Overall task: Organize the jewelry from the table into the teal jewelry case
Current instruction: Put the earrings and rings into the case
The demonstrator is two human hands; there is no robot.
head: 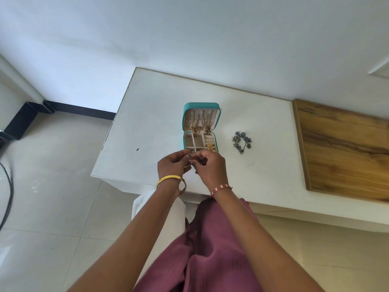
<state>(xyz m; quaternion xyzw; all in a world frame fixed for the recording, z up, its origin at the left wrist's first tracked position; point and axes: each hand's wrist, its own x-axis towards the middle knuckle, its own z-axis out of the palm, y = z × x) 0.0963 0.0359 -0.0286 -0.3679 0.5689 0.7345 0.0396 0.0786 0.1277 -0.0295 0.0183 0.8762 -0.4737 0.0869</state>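
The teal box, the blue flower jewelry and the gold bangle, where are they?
teal jewelry case (201,105): head view, top edge of the open lid.
blue flower jewelry (242,142): head view, middle of the cluster on the table.
gold bangle (168,178): head view, band on the left wrist.

Open teal jewelry case (201,127), silver-blue jewelry (242,142) beside
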